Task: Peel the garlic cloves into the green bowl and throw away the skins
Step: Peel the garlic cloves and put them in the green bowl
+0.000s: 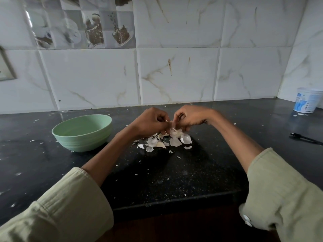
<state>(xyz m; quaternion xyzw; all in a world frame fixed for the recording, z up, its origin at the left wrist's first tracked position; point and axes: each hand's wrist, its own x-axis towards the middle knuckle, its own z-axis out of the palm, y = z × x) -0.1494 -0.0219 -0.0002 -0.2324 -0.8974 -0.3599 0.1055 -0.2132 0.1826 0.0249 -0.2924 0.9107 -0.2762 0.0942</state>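
My left hand (151,121) and my right hand (191,117) meet over the black counter, fingers curled, both pinching a small garlic clove (173,125) with pale skin hanging off it. Directly under them lies a pile of white garlic skins (164,141). The green bowl (83,132) stands to the left of my left hand, apart from it; its inside is mostly hidden by the rim.
A white and blue plastic tub (307,102) stands in the far right corner. A black pen-like object (305,138) lies on the counter at the right. Skin flakes are scattered over the counter (157,175). The tiled wall (174,70) rises behind.
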